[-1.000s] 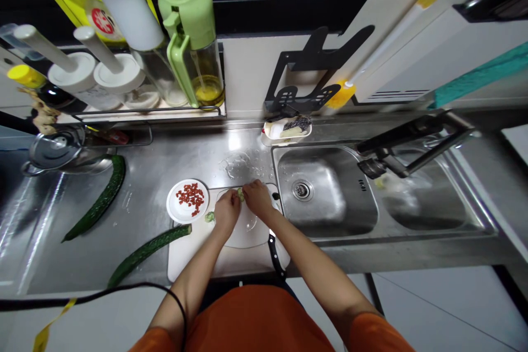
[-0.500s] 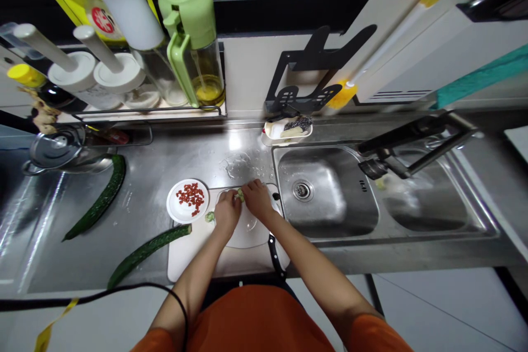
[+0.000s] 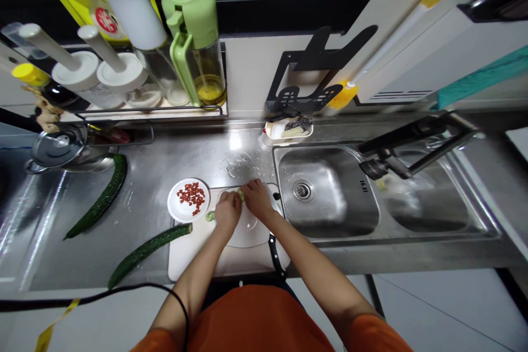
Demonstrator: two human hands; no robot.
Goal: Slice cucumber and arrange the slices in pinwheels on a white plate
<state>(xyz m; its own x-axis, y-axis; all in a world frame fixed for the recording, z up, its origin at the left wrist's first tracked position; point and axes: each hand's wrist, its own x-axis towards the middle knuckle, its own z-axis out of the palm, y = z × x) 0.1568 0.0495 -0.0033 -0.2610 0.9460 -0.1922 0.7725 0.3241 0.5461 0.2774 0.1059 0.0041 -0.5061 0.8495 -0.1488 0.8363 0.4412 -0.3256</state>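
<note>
Over the white cutting board (image 3: 193,256), my left hand (image 3: 229,212) has its fingers bent in a pinch at a small pale green piece (image 3: 241,193), perhaps cucumber. My right hand (image 3: 256,198) meets it from the other side, its fingers curled round the same piece. Beneath both hands lies a pale round-edged sheet or plate (image 3: 247,234); its kind is unclear. Another pale green piece (image 3: 210,216) rests left of my left hand. A knife with a black handle (image 3: 275,256) lies at the board's right, its blade mostly hidden.
A white plate (image 3: 172,203) of small red bits stands left of the board. One cucumber (image 3: 148,253) reaches the board's left edge; another cucumber (image 3: 101,203) lies farther left. The sink (image 3: 330,192) and faucet (image 3: 396,148) are right. Jars and an oil bottle (image 3: 193,27) line the shelf.
The view has shifted very slightly. Both hands stay almost where they were, at the same pale green piece.
</note>
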